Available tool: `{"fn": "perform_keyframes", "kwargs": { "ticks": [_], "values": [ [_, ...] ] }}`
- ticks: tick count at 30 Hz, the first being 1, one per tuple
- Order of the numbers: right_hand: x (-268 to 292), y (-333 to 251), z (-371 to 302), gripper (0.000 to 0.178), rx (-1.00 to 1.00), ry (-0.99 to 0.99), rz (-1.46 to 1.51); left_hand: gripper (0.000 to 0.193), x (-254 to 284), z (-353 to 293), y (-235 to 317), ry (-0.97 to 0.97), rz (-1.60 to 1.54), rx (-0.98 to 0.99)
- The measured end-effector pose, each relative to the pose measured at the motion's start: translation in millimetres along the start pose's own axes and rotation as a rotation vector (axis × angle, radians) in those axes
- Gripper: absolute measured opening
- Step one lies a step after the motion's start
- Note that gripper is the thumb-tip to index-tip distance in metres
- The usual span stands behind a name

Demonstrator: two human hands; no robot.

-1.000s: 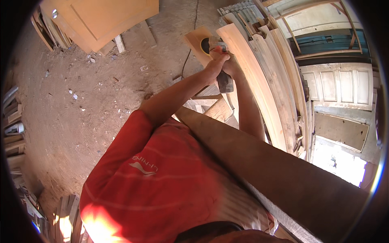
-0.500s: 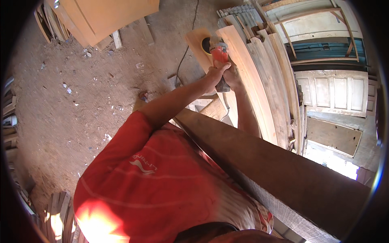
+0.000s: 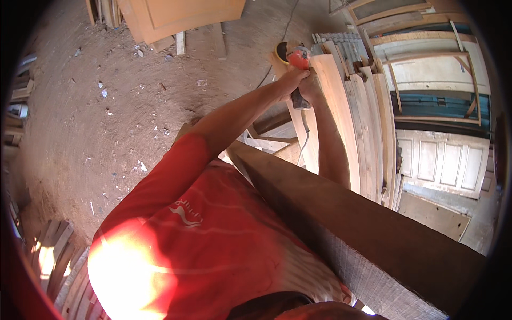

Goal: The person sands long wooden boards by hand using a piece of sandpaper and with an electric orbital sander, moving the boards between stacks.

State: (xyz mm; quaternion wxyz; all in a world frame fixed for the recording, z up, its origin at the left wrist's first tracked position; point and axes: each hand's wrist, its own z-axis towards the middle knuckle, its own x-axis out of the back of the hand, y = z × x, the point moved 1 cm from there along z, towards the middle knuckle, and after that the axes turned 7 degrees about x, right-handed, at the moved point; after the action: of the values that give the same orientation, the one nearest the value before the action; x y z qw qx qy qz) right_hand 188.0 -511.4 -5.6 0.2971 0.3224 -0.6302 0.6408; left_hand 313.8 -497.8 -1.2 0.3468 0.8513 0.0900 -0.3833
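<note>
Out at arm's length, both hands hold a red and black corded angle grinder (image 3: 298, 60) with a round, yellow-rimmed black disc (image 3: 281, 52). My left hand (image 3: 293, 81) is wrapped round its body from the left side. My right hand (image 3: 310, 89) grips it from the right, with the fingers partly hidden. The disc is over the far end of a light wooden plank (image 3: 278, 67); whether it touches the wood I cannot tell. From the tool's rear end a grey cord (image 3: 306, 140) hangs down. Another pale plank (image 3: 333, 96) lies just to the right.
A thick dark wooden beam (image 3: 341, 197) runs diagonally close in front of my body. Several boards (image 3: 368, 117) are stacked at the right, with a white panelled door (image 3: 442, 162) beyond. An orange-brown wooden panel (image 3: 186, 16) stands far left on the littered dirt floor (image 3: 133, 106).
The grinder has moved away from me toward the plank's far end, with both hands still on it. My left arm reaches farther out, and the whole view has shifted.
</note>
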Motion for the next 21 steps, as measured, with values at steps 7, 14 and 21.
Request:
{"fn": "perform_keyframes", "kwargs": {
  "ticks": [7,14,21],
  "values": [
    [-4,52,0,0.032,-0.04,0.154,0.088,0.055,-7,12,3,-0.074,0.171,0.157],
    [3,48,-1,0.03,-0.098,0.125,0.128,0.061,-14,21,10,-0.045,0.292,0.249],
    [-4,54,14,0.031,-0.089,0.103,0.196,0.063,-4,24,16,-0.091,0.304,0.213]
  ]
}}
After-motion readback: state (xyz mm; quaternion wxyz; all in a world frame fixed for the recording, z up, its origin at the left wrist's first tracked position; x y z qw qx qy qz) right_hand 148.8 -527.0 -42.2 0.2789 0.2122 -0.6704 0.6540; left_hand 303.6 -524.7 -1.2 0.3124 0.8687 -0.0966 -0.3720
